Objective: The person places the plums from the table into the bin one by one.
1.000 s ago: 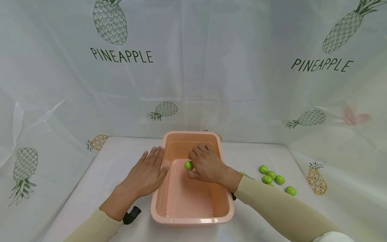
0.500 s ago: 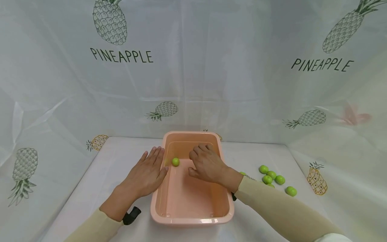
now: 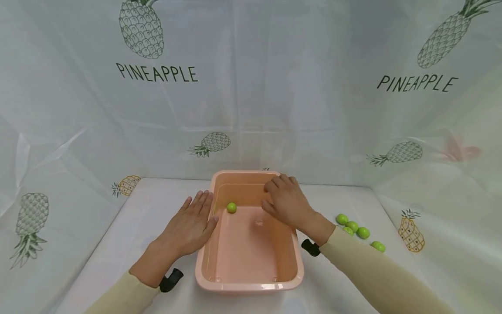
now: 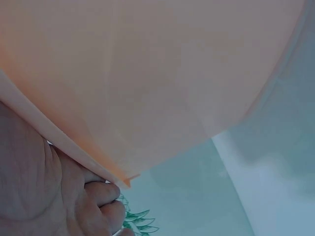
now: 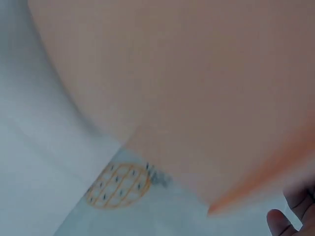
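Observation:
A pink plastic basin point(image 3: 251, 286) stands on the table, with a single small green ball-like fruit point(image 3: 232, 208) on its floor near the back left. My left hand point(image 3: 188, 226) lies with straight fingers along the basin's left rim. In the left wrist view its palm point(image 4: 44, 191) shows below the rim, against the basin's outer wall point(image 4: 162, 88). Over the right side of the basin hovers my right hand point(image 3: 290, 203), its fingers loosely bent and nothing between them. Only its fingertips point(image 5: 279, 222) enter the right wrist view, which is blurred.
Several more green fruits point(image 3: 352, 226) lie on the white table to the right of the basin, partly behind the right forearm point(image 3: 372, 261). A pineapple-printed sheet point(image 3: 294, 87) hangs behind the table. Black straps point(image 3: 171, 280) sit at both wrists.
My right hand has let go of the green fruit, which rolled left in the basin and then slightly back. That hand has since moved right and up toward the rim. My left hand stays put.

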Demonstrator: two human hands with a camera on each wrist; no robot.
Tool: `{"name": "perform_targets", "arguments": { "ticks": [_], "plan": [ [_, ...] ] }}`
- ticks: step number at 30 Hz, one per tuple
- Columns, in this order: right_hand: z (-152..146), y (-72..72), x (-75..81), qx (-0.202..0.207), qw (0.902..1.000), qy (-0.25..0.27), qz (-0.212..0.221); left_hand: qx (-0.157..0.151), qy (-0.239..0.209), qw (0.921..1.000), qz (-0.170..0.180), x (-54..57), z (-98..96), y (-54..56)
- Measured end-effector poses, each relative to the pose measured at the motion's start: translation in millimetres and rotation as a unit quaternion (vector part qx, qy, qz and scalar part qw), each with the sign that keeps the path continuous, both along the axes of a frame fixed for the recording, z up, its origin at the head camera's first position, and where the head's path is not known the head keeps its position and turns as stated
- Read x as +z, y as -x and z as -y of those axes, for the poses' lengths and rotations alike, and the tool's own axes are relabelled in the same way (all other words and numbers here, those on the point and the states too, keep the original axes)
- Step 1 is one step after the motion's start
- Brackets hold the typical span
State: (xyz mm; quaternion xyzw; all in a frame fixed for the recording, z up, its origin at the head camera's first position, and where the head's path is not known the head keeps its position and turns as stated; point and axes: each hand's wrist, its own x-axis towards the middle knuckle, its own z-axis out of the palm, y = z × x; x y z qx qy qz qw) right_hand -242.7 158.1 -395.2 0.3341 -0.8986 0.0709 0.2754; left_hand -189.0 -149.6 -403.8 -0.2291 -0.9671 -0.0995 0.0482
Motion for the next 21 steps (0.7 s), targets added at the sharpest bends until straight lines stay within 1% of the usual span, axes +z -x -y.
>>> {"name": "perform_targets", "arguments": {
  "ticks": [3, 6, 8, 12, 15, 17, 21],
  "plan": [
    [-28, 2.1, 2.6, -0.029, 0.9989, 0.037, 0.007, 0.000, -0.001, 1.0000, 0.002, 0.1, -0.2, 0.2],
    [-58, 0.5, -4.4, -0.072, 0.9961, 0.042, 0.028, -0.001, -0.002, 1.0000, 0.002, -0.4, -0.1, 0.5],
    [-75, -2.2, -14.6, -0.101, 0.9930, 0.037, 0.048, -0.002, -0.004, 1.0000, 0.003, -0.6, 0.8, 0.4],
    [-103, -11.0, -40.6, -0.148, 0.9840, 0.030, 0.094, -0.003, -0.010, 0.9999, 0.004, -1.5, 1.5, 0.5],
    [-119, -18.4, -60.3, -0.166, 0.9791, 0.027, 0.114, -0.004, -0.012, 0.9999, 0.004, -2.5, 1.5, 1.0],
    [-127, -23.0, -72.7, -0.171, 0.9780, 0.022, 0.117, -0.004, -0.013, 0.9999, 0.005, -2.5, 1.3, 1.1],
    [-138, -29.4, -94.0, -0.165, 0.9818, 0.001, 0.094, -0.004, -0.013, 0.9999, 0.004, -2.5, 1.1, 1.1]
  ]
}}
